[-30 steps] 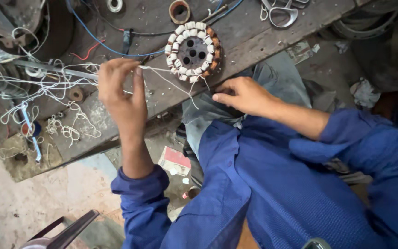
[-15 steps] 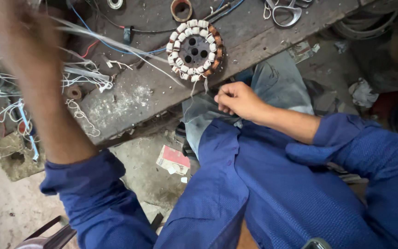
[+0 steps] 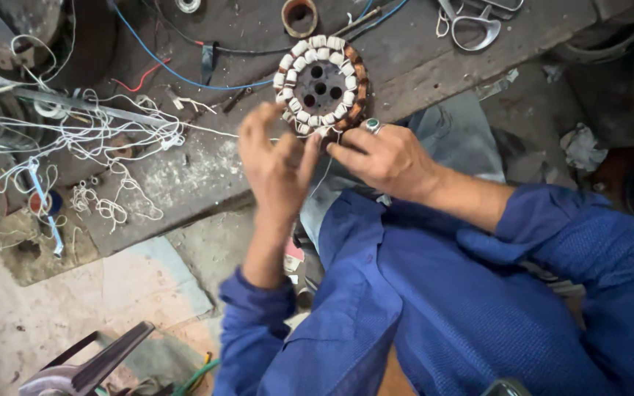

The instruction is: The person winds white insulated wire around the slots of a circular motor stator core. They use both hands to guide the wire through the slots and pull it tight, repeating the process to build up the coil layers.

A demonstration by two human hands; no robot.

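Round motor stator [image 3: 321,84], ringed with white-taped coils over copper winding, lying flat on the scarred workbench [image 3: 185,183] near its front edge. Just below the stator, left hand [image 3: 277,158] hovering with fingers spread and loosely curled, gripping nothing clearly visible, a thin white thread [image 3: 210,130] running from it toward the tangle of white wires [image 3: 89,136] far left of the stator. Right hand [image 3: 387,158], ringed, pressing against the stator's lower rim with fingertips pinched narrow, whether on a thread end impossible to tell; metal scissors [image 3: 475,22] lying up and right of the stator.
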